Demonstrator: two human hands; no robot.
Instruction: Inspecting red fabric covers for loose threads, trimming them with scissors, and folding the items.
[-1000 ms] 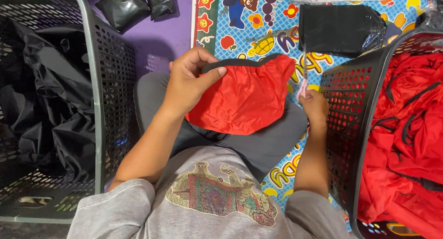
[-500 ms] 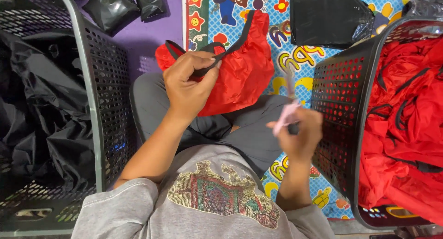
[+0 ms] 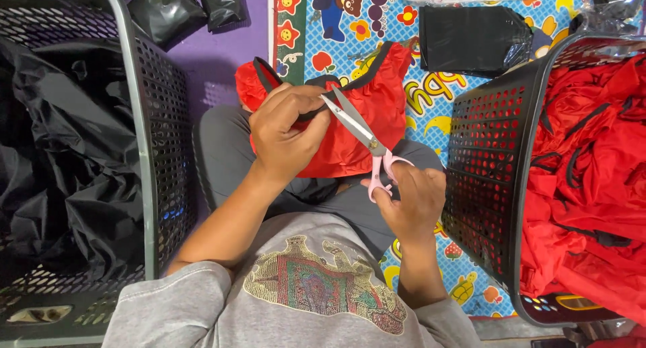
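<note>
My left hand [image 3: 286, 129] grips the black-trimmed edge of a red fabric piece [image 3: 363, 119] and holds it up over my lap. My right hand [image 3: 410, 197] holds pink-handled scissors [image 3: 367, 143], fingers through the loops. The blades are open and point up-left, with their tips at the black trim right beside my left fingers. The lower part of the red piece drapes onto my grey trousers.
A black mesh basket [image 3: 481, 180] on the right holds a heap of red fabric pieces. Another black basket [image 3: 145, 139] on the left holds black fabric. A black pouch [image 3: 474, 39] lies on the colourful cartoon mat [image 3: 363, 22] ahead; black bags [image 3: 168, 12] rest on the purple floor.
My left hand lifted the red piece by its edge. My right hand picked up the scissors beside the right basket and brought them, blades open, up to the black trim.
</note>
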